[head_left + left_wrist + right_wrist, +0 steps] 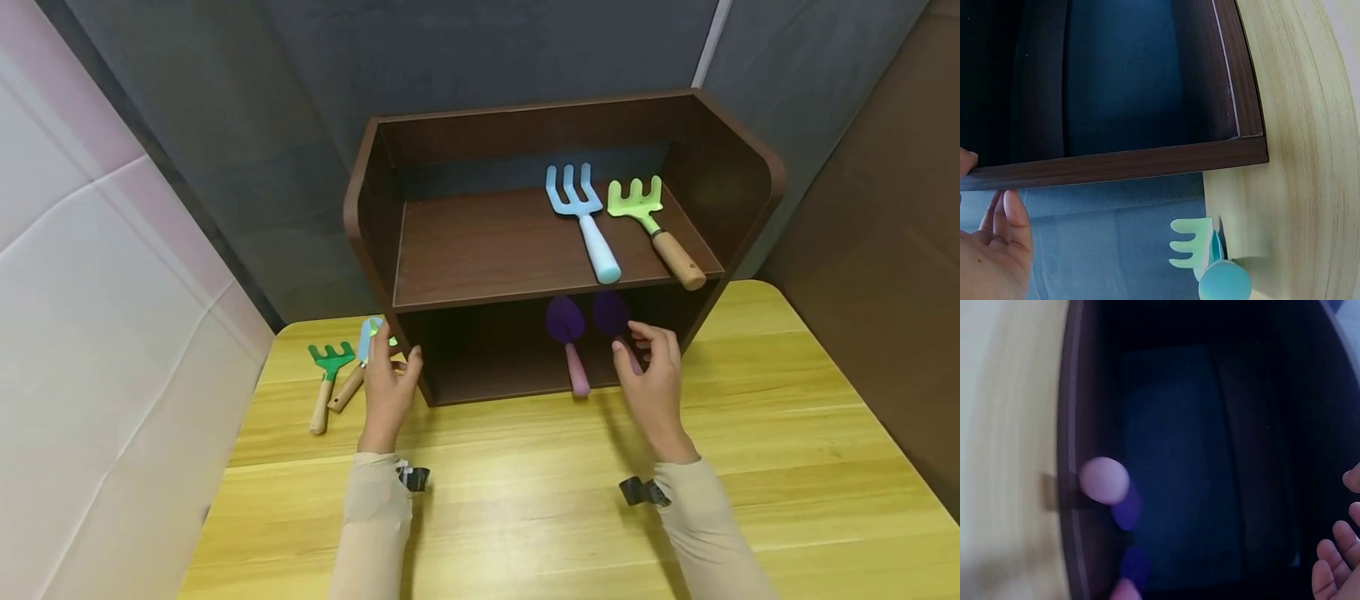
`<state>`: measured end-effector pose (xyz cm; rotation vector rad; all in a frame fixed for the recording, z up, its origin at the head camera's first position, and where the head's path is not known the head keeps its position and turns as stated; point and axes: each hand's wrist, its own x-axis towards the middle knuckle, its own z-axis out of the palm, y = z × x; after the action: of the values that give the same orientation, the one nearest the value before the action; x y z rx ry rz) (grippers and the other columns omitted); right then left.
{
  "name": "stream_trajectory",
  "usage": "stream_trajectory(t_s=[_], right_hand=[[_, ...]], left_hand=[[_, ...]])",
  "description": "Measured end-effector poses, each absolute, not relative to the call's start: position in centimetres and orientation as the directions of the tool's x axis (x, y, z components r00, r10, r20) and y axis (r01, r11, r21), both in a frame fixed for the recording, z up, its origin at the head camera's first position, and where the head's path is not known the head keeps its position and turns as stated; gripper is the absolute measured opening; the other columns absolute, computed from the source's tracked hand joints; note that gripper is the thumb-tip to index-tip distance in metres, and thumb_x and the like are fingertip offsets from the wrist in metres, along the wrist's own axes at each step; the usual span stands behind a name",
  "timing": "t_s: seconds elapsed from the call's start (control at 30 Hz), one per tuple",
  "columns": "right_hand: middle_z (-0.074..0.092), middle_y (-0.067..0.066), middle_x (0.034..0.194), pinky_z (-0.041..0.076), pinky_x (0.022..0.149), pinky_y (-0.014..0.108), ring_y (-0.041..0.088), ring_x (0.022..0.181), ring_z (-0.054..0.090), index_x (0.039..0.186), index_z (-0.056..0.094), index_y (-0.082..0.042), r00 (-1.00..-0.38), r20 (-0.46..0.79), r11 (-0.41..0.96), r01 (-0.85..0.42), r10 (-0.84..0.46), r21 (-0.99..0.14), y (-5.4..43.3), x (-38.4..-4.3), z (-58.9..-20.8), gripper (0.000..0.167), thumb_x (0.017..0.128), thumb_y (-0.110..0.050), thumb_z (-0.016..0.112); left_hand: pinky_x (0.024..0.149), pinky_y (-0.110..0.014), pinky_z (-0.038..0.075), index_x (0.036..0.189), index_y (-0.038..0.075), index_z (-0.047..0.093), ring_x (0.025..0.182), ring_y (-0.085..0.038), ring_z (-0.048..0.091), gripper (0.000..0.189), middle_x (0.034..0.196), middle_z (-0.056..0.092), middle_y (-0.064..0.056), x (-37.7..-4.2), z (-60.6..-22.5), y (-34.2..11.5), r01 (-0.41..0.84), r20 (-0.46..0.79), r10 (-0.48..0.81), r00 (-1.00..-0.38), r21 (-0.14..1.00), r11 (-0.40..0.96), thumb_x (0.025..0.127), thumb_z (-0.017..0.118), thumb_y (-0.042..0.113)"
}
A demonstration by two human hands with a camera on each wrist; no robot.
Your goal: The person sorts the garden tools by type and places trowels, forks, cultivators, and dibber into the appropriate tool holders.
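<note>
Here's the left hand pinching the brown shelf at its left side! The right hand hovers, fingers parted, near the right-side purple trowel down below, the other purple trowel just left.

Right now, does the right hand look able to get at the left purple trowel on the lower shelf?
Probably yes: the right hand holds nothing, the lower shelf is open in front, and the left purple trowel lies uncovered, handle at the front edge.
</note>
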<state>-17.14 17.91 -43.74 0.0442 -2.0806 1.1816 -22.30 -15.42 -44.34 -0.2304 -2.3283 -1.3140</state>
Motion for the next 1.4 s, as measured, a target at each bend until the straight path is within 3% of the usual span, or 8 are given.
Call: stream_trajectory(t_s=[0.1,0.3,0.47,0.57,0.8,0.93,1.13,1.4], right_hand=[[0.051,0.026,0.11,0.037,0.081,0.03,0.028,0.098,0.048,0.119,0.055,0.008,-0.715,0.623,0.57,-0.381,0.318,-0.728,18.6,-16.9,-42.7,0.034,0.088,-0.001,0.064],[0.051,0.025,0.109,0.036,0.081,0.022,0.012,0.098,0.045,0.122,0.054,0.007,-0.679,0.632,0.557,-0.38,0.374,-0.738,20.3,-16.6,-41.2,0.037,0.088,-0.002,0.064],[0.05,-0.005,0.107,0.036,0.081,0.02,0.001,0.1,0.043,0.125,0.051,0.006,-0.656,0.598,0.519,-0.348,0.46,-0.781,21.8,-16.6,-40.6,0.042,0.087,-0.003,0.065],[0.042,-0.02,0.107,0.037,0.081,0.019,0.0,0.099,0.045,0.125,0.049,0.006,-0.635,0.581,0.5,-0.331,0.51,-0.8,22.8,-16.8,-40.5,0.044,0.085,-0.002,0.066],[0.044,-0.012,0.114,0.041,0.081,0.019,0.003,0.099,0.049,0.128,0.047,-0.003,-0.631,0.547,0.489,-0.288,0.55,-0.823,24.5,-17.4,-40.6,0.046,0.087,-0.007,0.067],[0.044,-0.008,0.119,0.042,0.082,0.018,0.001,0.1,0.048,0.129,0.046,-0.007,-0.655,0.508,0.486,-0.238,0.559,-0.841,25.2,-17.7,-41.0,0.046,0.087,-0.009,0.067],[0.033,-0.02,0.116,0.043,0.083,0.019,0.008,0.102,0.047,0.131,0.043,-0.003,-0.7,0.446,0.471,-0.176,0.558,-0.864,25.8,-18.1,-41.9,0.048,0.089,-0.014,0.065],[0.037,-0.005,0.123,0.046,0.083,0.021,0.012,0.102,0.046,0.132,0.042,-0.003,-0.731,0.399,0.472,-0.12,0.553,-0.873,26.2,-18.9,-43.0,0.049,0.09,-0.014,0.063]], left_hand=[[0.069,-0.018,0.046,0.146,0.009,0.037,0.103,-0.034,0.062,0.058,0.129,0.051,-0.018,-22.2,-44.4,-15.5,0.359,0.468,-0.079,-0.88,0.766,0.533,0.092,0.059,0.011],[0.069,-0.029,0.051,0.144,0.007,0.038,0.103,-0.035,0.062,0.056,0.129,0.051,-0.02,-22.2,-44.5,-15.5,0.367,0.482,-0.085,-0.872,0.759,0.538,0.092,0.059,0.01],[0.07,-0.041,0.053,0.145,0.007,0.037,0.102,-0.036,0.062,0.057,0.128,0.05,-0.021,-22.1,-44.4,-15.5,0.377,0.489,-0.076,-0.869,0.755,0.536,0.092,0.058,0.009],[0.07,-0.041,0.053,0.146,0.008,0.036,0.102,-0.035,0.062,0.058,0.129,0.05,-0.021,-22.1,-44.4,-15.5,0.378,0.489,-0.076,-0.869,0.755,0.535,0.092,0.058,0.009],[0.068,-0.016,0.045,0.145,0.01,0.039,0.1,-0.034,0.061,0.058,0.129,0.05,-0.02,-22.0,-44.5,-15.8,0.369,0.482,-0.097,-0.871,0.77,0.52,0.091,0.059,0.008],[0.068,-0.023,0.049,0.145,0.01,0.039,0.102,-0.035,0.062,0.057,0.128,0.051,-0.021,-22.1,-44.4,-15.7,0.368,0.48,-0.092,-0.873,0.77,0.52,0.091,0.059,0.009],[0.071,-0.046,0.053,0.146,0.012,0.037,0.103,-0.034,0.061,0.058,0.129,0.05,-0.02,-22.2,-44.3,-15.5,0.36,0.468,-0.089,-0.879,0.776,0.518,0.092,0.059,0.009],[0.07,-0.034,0.052,0.146,0.008,0.036,0.103,-0.035,0.06,0.058,0.128,0.05,-0.02,-22.4,-44.4,-15.4,0.352,0.46,-0.084,-0.884,0.772,0.528,0.093,0.058,0.011]])
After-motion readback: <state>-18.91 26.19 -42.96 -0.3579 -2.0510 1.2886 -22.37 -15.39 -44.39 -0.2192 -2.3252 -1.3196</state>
